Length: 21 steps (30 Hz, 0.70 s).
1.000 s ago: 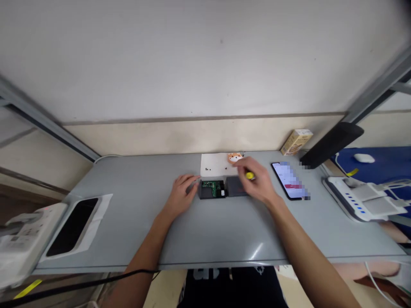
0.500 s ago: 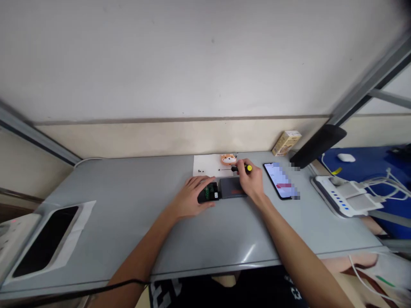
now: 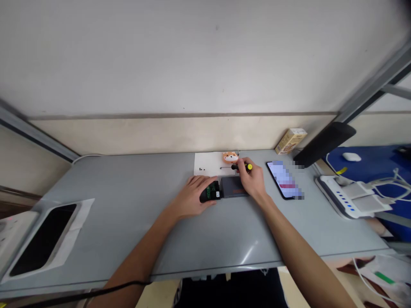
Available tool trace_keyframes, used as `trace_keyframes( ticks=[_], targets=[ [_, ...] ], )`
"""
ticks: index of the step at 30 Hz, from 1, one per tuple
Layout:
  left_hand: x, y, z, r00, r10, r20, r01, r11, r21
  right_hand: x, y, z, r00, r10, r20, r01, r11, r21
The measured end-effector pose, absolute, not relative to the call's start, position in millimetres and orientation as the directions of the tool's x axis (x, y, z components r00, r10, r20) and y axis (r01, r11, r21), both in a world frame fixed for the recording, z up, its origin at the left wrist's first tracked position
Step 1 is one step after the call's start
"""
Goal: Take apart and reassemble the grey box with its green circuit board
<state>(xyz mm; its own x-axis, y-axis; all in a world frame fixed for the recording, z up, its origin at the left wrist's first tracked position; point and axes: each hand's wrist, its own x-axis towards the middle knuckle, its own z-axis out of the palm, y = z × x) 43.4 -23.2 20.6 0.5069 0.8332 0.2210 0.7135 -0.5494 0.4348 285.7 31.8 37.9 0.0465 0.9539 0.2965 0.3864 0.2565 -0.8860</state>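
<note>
My left hand (image 3: 192, 194) is wrapped over the left end of a small black housing with a green circuit board (image 3: 212, 191) on the grey table (image 3: 128, 214). To its right lies a flat dark grey cover (image 3: 234, 187). My right hand (image 3: 253, 182) rests behind that cover, its fingers closed round a black screwdriver with a yellow cap (image 3: 243, 167); the shaft points left over a white sheet (image 3: 207, 164). A few tiny dark screws (image 3: 201, 169) sit on the sheet.
An orange animal-faced trinket (image 3: 230, 157) sits at the sheet's back edge. A lit phone (image 3: 284, 179), a small carton (image 3: 290, 140) and a black lamp head (image 3: 324, 143) stand to the right. A white power strip (image 3: 348, 196) lies farther right. A black inset tray (image 3: 43, 237) sits far left.
My left hand moved from beside the housing onto it and closed over its left end. My right hand settled near the sheet with the screwdriver, then both stayed nearly still.
</note>
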Motion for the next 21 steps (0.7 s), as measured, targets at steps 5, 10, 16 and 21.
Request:
trace_keyframes(
  ticks=[5,10,16,21],
  targets=[
    [41.1,-22.1,21.6,0.488,0.847,0.211,0.732,-0.529,0.429,286.5,31.5,38.8,0.061,0.953,0.297,0.376,0.253,-0.891],
    [41.3,-21.8,19.3,0.481,0.852,0.209,0.728,-0.521,0.447,285.3,28.8,42.0,0.064,0.942,0.329,0.372,0.283,-0.884],
    [42.9,-21.8,19.0,0.467,0.855,0.224,0.725,-0.515,0.457,284.4,25.9,45.7,0.072,0.942,0.329,0.365,0.282,-0.887],
    [43.0,-22.1,21.6,0.455,0.866,0.21,0.73,-0.497,0.469,285.2,26.8,45.3,0.125,0.947,0.295,0.327,0.242,-0.913]
  ],
)
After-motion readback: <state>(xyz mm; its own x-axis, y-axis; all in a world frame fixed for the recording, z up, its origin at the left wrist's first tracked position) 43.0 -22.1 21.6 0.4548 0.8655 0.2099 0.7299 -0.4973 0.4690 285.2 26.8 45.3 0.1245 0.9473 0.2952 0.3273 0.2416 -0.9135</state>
